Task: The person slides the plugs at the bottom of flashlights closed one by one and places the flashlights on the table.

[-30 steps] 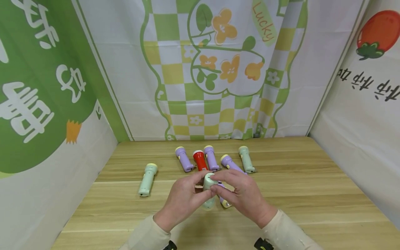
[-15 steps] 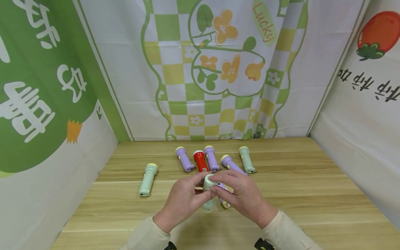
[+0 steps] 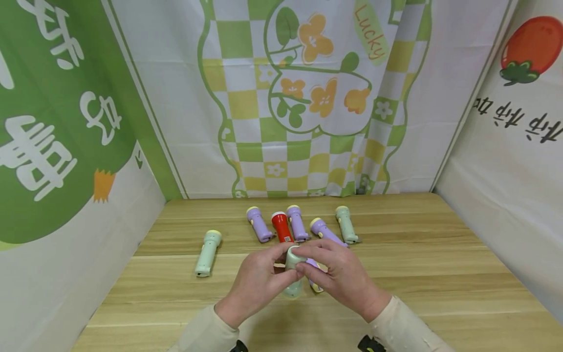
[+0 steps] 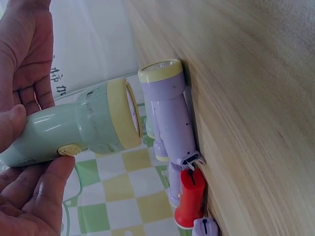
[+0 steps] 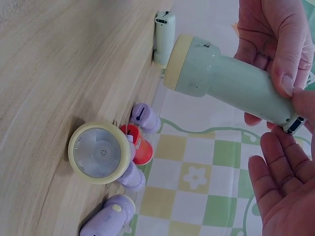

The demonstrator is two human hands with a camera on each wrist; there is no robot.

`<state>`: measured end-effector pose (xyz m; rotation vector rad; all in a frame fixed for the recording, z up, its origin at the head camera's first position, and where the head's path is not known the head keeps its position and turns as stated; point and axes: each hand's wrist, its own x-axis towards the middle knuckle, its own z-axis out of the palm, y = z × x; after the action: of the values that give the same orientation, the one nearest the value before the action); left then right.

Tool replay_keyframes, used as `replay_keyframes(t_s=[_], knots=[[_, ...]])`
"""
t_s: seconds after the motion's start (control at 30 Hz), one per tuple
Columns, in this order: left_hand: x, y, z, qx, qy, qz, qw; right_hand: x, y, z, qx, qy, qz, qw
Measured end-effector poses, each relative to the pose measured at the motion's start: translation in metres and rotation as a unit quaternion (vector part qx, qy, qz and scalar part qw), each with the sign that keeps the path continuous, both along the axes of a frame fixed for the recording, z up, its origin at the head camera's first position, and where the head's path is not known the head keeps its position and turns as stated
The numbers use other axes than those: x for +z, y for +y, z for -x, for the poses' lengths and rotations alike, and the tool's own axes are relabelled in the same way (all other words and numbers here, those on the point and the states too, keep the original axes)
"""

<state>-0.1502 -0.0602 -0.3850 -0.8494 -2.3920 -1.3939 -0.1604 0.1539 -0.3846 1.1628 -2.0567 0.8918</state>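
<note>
A pale green flashlight [image 3: 293, 287] with a yellow head rim stands tail up between both hands, above the table. My left hand [image 3: 259, 278] grips its body, thumb on the near side. At the tail end my right hand [image 3: 340, 271] pinches with thumb and index finger, the index lying over the top. In the right wrist view the held green flashlight [image 5: 246, 88] shows a small dark slot at its tail beside the right fingers. In the left wrist view its yellow oval button [image 4: 70, 149] shows near a fingertip. The lens is mostly turned away.
On the wooden table [image 3: 418, 274] lie a green flashlight [image 3: 208, 253] at left, another green flashlight [image 3: 346, 225] at back right, a red flashlight [image 3: 281, 226], and several purple flashlights, one purple flashlight [image 3: 314, 278] partly behind the right hand. Printed cloth [image 3: 308, 161] hangs behind.
The right index finger has shifted slightly over the flashlight's tail. A dark bit that stuck out beside the tail no longer shows. The left hand is almost still.
</note>
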Motion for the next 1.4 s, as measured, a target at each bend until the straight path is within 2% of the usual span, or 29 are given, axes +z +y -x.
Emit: replay_keyframes(t_s=[0.53,0.73,0.93,1.2,1.4], knots=[[0.0011,-0.0016,-0.0001,0.004,0.007,0.006,0.9999,0.0020,-0.0013,0.0009,0.004,0.018,-0.014,0.9997],[0.0004,-0.0024,0.0012,0.004,0.026,0.009,0.9996,0.0022,-0.0019,0.0012,0.000,0.022,-0.017,0.9996],[0.0022,-0.0039,0.0028,0.021,0.050,0.046,0.9975,0.0007,-0.0025,0.0024,-0.005,0.026,-0.023,0.9994],[0.0062,-0.0050,0.0045,0.048,0.073,0.106,0.9905,0.0006,-0.0053,0.0036,-0.007,0.047,-0.027,0.9985],[0.0091,-0.0052,0.0042,0.060,0.082,0.129,0.9864,0.0011,-0.0064,0.0033,-0.005,0.051,-0.028,0.9983]])
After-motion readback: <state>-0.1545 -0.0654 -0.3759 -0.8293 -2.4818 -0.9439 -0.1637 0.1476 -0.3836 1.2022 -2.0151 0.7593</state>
